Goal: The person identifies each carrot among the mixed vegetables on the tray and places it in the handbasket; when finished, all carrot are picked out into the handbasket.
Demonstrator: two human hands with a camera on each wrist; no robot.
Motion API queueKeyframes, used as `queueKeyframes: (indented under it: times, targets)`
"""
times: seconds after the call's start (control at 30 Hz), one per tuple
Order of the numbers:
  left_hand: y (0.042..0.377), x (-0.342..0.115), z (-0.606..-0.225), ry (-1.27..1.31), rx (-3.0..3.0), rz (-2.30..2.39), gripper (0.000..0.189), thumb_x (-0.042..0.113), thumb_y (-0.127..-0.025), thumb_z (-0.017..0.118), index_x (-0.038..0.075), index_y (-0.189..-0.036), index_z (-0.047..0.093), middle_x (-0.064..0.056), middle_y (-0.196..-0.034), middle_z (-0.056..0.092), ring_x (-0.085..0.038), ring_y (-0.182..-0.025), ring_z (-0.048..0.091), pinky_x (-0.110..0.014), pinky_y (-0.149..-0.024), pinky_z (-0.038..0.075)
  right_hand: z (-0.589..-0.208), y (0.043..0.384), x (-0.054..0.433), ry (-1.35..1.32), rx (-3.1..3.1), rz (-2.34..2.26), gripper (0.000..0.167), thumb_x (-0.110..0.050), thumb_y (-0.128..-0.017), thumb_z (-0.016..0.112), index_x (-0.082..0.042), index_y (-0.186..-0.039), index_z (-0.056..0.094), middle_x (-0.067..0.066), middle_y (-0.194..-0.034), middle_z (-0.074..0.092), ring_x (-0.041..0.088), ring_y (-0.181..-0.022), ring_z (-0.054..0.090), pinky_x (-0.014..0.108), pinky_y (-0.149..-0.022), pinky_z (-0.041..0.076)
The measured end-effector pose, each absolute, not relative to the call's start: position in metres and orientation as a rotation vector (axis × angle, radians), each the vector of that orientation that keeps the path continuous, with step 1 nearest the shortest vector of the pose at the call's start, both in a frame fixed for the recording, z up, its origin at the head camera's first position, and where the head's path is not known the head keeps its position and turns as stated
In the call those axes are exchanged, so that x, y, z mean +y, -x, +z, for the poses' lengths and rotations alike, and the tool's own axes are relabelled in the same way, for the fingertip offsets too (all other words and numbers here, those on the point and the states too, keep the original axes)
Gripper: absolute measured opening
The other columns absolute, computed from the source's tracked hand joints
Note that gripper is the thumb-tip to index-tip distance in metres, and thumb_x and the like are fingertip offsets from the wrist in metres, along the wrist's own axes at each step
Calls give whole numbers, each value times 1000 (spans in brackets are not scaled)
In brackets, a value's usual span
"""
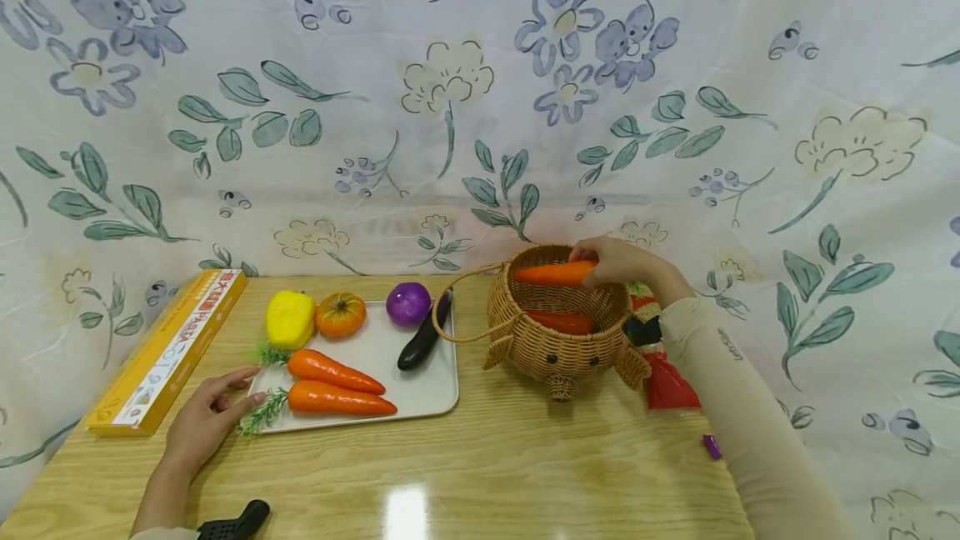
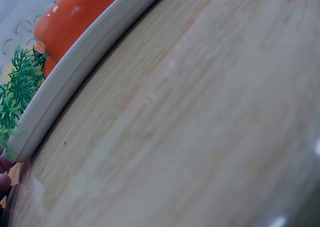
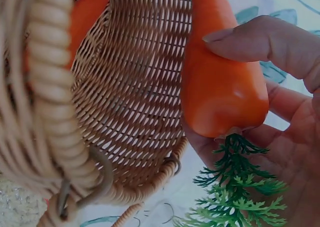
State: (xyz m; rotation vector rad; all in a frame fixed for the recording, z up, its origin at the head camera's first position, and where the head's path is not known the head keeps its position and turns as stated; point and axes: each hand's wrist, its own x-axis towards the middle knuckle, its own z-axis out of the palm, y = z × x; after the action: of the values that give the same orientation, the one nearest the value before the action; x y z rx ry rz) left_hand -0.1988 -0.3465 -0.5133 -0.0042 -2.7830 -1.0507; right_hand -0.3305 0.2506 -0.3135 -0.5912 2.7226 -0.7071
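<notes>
My right hand [image 1: 611, 261] grips an orange toy carrot [image 1: 555, 274] by its thick end, within the mouth of a wicker basket [image 1: 558, 357] with an animal face. Thumb and fingers press the carrot [image 3: 225, 92] from both sides in the right wrist view, its green leaves hanging below. Inside the basket lies a long red-orange vegetable [image 1: 561, 322]. At the left, my left hand [image 1: 206, 419] rests against the corner of a white tray [image 1: 420, 394], its fingers loosely bent beside the carrot leaves. On the tray lie two carrots [image 1: 337, 398], only partly seen in the left wrist view.
Also on the tray are a yellow pepper [image 1: 290, 319], a small pumpkin [image 1: 341, 315], a purple round vegetable [image 1: 408, 304] and an eggplant [image 1: 426, 336]. A yellow pasta box [image 1: 168, 348] lies left. Red packaging [image 1: 667, 382] is behind the right arm; a black object [image 1: 236, 523] sits at the front.
</notes>
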Motion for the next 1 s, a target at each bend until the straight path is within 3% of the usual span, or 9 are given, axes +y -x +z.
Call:
queueKeyframes:
  times: [0.23,0.43,0.7,1.0]
  targets:
    - [198,-346,-514,-4,-2778,-1076,51,37,-94,68,7,-135,60,-18,-121,60,-5,-74,43,-25,-63,35,-319,340,241,579,2602,-760,40,-2,-78,68,3,-116,62,22,-112,62,26,-86,52,41,-75,50]
    - [197,-347,-513,-26,-2777,-1078,51,38,-94,68,8,-135,60,-17,-121,60,-4,-74,43,-25,-63,35,-320,346,227,583,2567,-671,40,-1,-78,67,2,-118,61,20,-115,59,23,-84,46,35,-71,42]
    - [197,-347,-515,-56,-2787,-1097,53,40,-94,68,9,-136,59,-17,-123,59,-4,-75,43,-26,-64,35,-324,359,216,539,2545,-556,44,0,-77,67,4,-121,60,24,-123,56,25,-90,48,37,-76,45]
    - [197,-347,-516,-74,-2776,-1086,52,40,-93,69,9,-135,60,-16,-121,59,-4,-74,42,-25,-63,34,-339,368,215,510,2539,-576,42,-1,-74,68,4,-115,59,16,-109,53,24,-88,46,31,-72,42]
